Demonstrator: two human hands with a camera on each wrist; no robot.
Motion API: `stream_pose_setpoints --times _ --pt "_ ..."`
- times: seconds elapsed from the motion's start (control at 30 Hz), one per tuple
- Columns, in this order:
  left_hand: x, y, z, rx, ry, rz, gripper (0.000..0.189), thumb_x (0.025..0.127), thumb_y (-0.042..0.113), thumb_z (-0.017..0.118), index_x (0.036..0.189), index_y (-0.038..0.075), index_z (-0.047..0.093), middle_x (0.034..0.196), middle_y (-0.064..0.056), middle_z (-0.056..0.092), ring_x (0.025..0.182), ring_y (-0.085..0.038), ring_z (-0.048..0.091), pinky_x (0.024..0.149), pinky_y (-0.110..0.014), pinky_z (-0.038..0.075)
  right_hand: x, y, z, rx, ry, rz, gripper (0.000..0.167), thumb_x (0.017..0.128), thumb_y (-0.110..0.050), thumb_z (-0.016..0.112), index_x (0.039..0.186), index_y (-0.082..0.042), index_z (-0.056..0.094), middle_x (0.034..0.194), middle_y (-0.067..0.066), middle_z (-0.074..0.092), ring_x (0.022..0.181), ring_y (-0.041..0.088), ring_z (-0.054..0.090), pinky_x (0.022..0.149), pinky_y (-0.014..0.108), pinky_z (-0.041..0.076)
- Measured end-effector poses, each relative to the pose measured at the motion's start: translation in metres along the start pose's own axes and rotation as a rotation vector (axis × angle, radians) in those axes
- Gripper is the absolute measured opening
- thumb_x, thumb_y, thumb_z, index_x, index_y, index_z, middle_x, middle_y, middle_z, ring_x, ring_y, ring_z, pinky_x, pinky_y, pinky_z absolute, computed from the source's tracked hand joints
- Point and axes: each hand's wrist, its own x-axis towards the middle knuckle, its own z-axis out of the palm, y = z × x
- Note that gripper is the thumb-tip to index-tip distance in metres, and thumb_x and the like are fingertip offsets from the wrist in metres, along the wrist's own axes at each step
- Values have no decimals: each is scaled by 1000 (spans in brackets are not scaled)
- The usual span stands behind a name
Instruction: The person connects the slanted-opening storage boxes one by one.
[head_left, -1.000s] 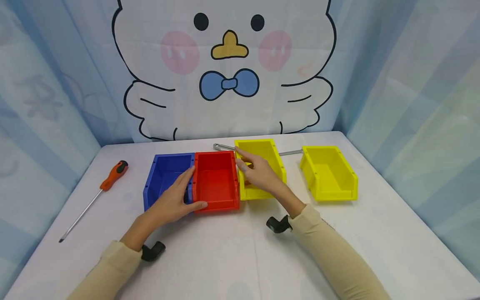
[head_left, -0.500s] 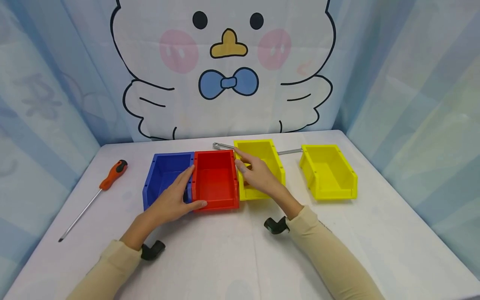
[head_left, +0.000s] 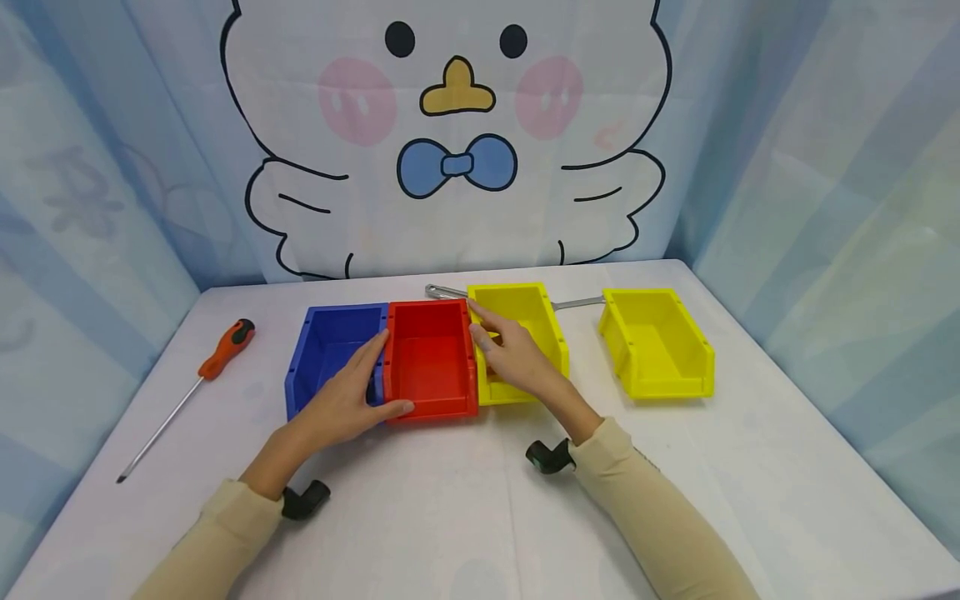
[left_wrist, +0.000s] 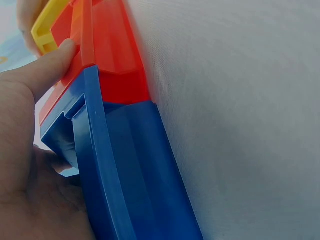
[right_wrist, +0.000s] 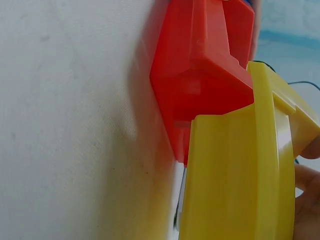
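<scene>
A blue storage bin (head_left: 322, 342) and a red storage bin (head_left: 433, 354) stand side by side, walls touching. My left hand (head_left: 341, 408) grips them where they meet. Its thumb lies over the red bin's front edge, while the other fingers reach into the blue bin, partly hidden by its wall in the left wrist view. Against the red bin's right side is a yellow storage bin (head_left: 551, 333). My right hand (head_left: 517, 354) pinches its left wall, index finger stretched along the rim. In the right wrist view, this yellow bin (right_wrist: 225, 170) shows a gap beneath it, above the table.
Another yellow bin (head_left: 660, 350) stands apart at the right. Behind the held yellow bin lies a metal wrench (head_left: 577, 304), its middle hidden. An orange-handled screwdriver (head_left: 217, 358) lies at the left of the white table (head_left: 420, 517). A printed curtain (head_left: 450, 225) closes off the back.
My right hand has drawn the yellow bin slightly towards me and to the left along the red bin's side. My left hand and the other bins have stayed put.
</scene>
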Motion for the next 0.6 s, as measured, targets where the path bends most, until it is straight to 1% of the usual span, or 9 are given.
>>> stream_pose_setpoints --times 0.13,0.3,0.5,0.6 --pt "0 0 0 3 3 5 114 92 55 76 172 15 6 178 -21 16 160 -51 26 115 -72 44 0 -1 1 -10 2 0 55 113 -31 48 167 -25 35 156 13 58 130 31 66 111 46 59" --pt "0 -1 -1 7 10 11 114 92 54 77 172 15 6 178 -21 17 160 -51 27 116 -72 43 0 -2 2 -16 4 4 56 113 -31 48 167 -26 34 157 12 57 129 31 66 110 46 59" --pt "0 -1 0 -1 1 5 114 92 54 77 172 15 6 178 -20 16 160 -51 26 116 -72 43 0 0 3 -18 -6 13 55 114 -31 47 167 -25 34 164 8 52 139 30 60 116 48 55" --pt "0 -1 0 2 -2 0 114 92 55 76 172 17 5 178 -20 15 160 -51 26 116 -72 43 0 1 3 -15 -8 18 55 114 -31 46 167 -26 34 164 8 51 140 30 59 117 48 54"
